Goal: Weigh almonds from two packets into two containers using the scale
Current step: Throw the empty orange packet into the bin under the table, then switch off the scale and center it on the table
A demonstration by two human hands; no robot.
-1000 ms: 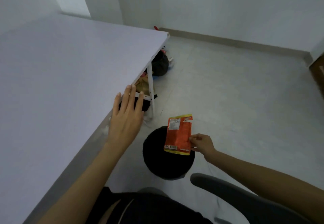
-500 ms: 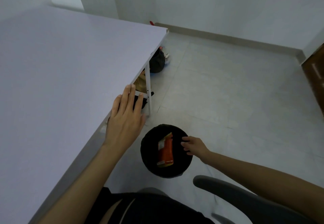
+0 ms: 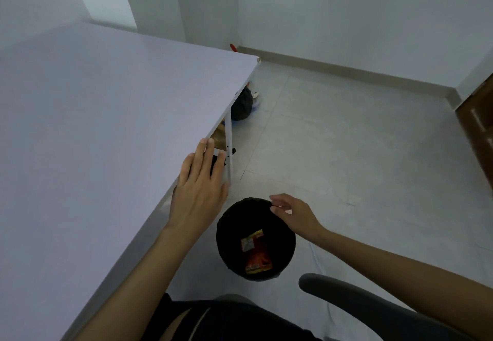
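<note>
An orange almond packet [image 3: 255,252] lies inside a round black bin [image 3: 226,236] on the floor beside the table. My right hand [image 3: 293,214] hovers over the bin's far right rim, fingers apart and holding nothing. My left hand [image 3: 198,189] rests flat on the right edge of the white table [image 3: 93,127], fingers spread. No scale, containers or second packet appear in view.
A white table leg [image 3: 229,143] stands just beyond my left hand, with a dark bag [image 3: 242,105] under the table. A grey chair armrest [image 3: 360,303] curves at the lower right. A brown door [image 3: 480,121] is at the right edge. Pale tiled floor stretches ahead.
My right hand let go of the orange packet, which dropped into the black bin. The hand has since lifted slightly over the rim. My left hand stayed on the table edge.
</note>
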